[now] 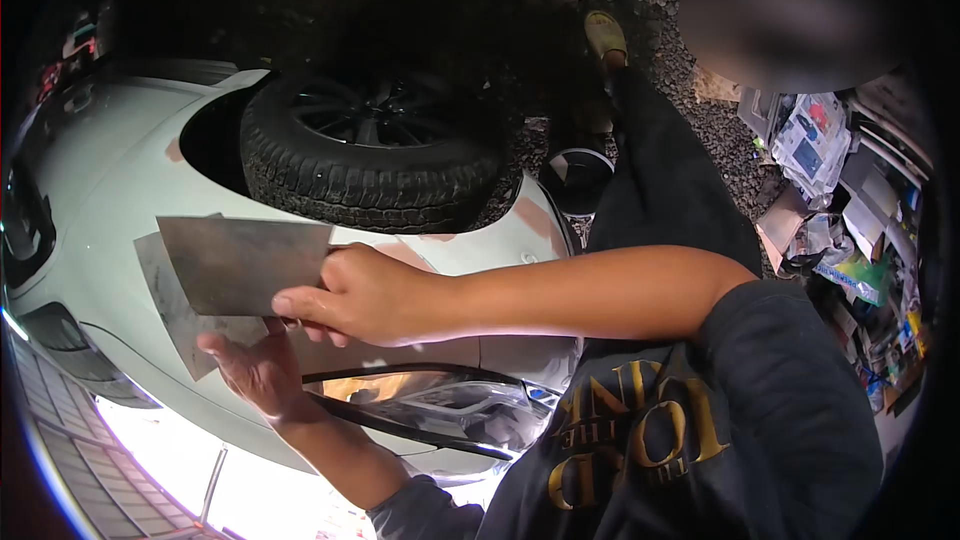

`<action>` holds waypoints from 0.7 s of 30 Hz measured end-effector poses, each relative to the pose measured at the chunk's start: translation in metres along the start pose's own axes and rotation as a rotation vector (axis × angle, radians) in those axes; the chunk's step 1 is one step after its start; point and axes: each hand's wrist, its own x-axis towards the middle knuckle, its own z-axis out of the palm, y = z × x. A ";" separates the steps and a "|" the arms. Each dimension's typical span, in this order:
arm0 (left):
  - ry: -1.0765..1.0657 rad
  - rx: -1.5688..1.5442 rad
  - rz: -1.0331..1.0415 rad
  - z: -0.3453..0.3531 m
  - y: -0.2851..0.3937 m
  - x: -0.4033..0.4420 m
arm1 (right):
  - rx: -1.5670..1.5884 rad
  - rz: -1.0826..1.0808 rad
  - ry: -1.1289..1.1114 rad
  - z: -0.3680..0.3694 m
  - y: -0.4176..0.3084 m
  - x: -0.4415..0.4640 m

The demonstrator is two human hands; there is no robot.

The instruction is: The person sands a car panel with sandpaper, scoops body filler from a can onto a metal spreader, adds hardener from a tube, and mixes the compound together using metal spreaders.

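My right hand point(355, 292) grips a flat brownish-grey rectangular sheet point(240, 260) by its right end, with the thumb on the face toward me. Behind and partly below it is a second, lighter grey sheet point(165, 295) with dark smears. My left hand point(258, 372) is under this lighter sheet, thumb out to the left and the other fingers mostly hidden; it appears to hold the sheet's lower edge. The two sheets overlap. What they are made of I cannot tell. Both hands are above a white car body point(120, 180) with pinkish patches point(540, 223).
A black car wheel point(370, 175) sits in the wheel arch beyond my hands. A round dark-and-light container point(578, 180) stands on gravel beside my leg. Newspapers point(812, 145) and mixed litter point(850, 270) lie at the right. A car window point(440, 400) is below my right forearm.
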 end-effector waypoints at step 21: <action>0.379 -0.248 0.029 -0.027 0.024 0.012 | -0.279 0.381 0.225 -0.077 0.160 -0.046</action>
